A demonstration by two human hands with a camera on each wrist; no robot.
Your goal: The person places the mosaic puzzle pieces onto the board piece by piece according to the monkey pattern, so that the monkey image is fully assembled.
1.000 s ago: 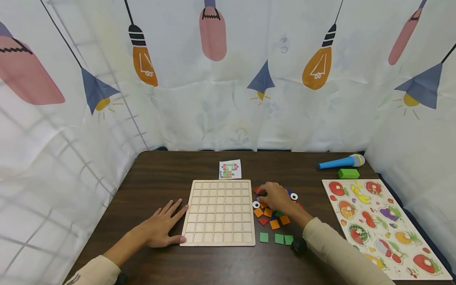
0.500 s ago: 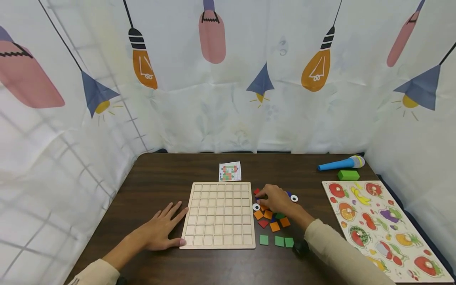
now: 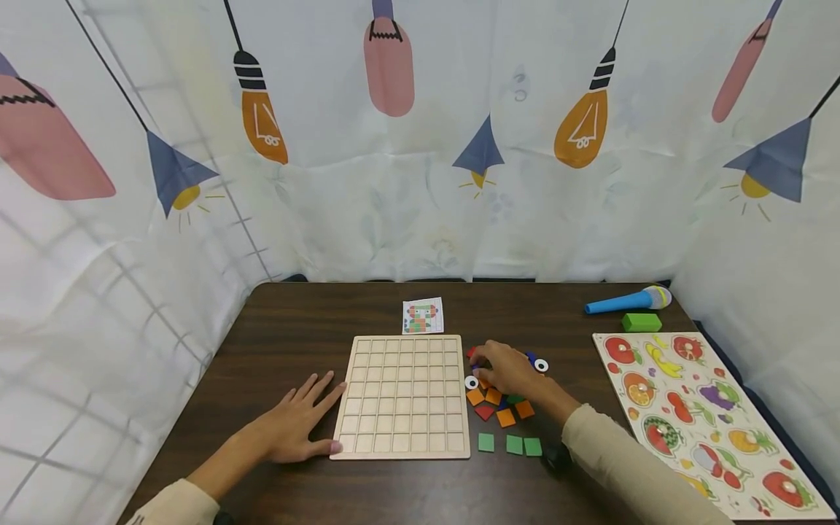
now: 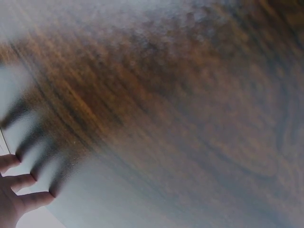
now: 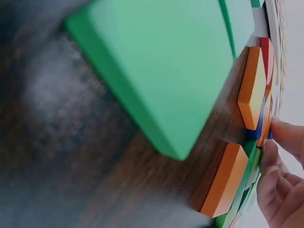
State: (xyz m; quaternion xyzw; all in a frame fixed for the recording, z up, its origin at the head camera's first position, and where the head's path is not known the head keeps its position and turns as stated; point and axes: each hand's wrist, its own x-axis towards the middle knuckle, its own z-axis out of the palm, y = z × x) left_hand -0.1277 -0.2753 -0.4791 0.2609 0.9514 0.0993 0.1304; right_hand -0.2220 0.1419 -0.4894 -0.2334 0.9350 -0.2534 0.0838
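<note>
A pale wooden grid board [image 3: 407, 397] lies in the middle of the table. At its left edge my left hand [image 3: 298, 423] rests with fingers spread, the thumb on the board's near corner. The left wrist view shows only the fingers of that left hand [image 4: 19, 190] at its edge. To the right of the board is a loose pile of orange tiles [image 3: 505, 418], red, blue and green ones. Over this pile my right hand [image 3: 508, 368] pinches a small blue tile [image 5: 270, 135], mostly hidden, between thumb and fingertip. A round eye tile [image 3: 471, 382] lies beside its fingers.
Several green square tiles [image 3: 515, 445] lie nearer the table's front. A picture card [image 3: 423, 316] lies behind the board. On the right are a fruit puzzle board [image 3: 709, 423], a green block [image 3: 642, 322] and a blue toy microphone [image 3: 630, 300]. A printed curtain [image 3: 426, 197] hangs behind.
The head view has tilted slightly. Both hands stay in nearly the same places; the right fingers shift only a little among the tiles.
</note>
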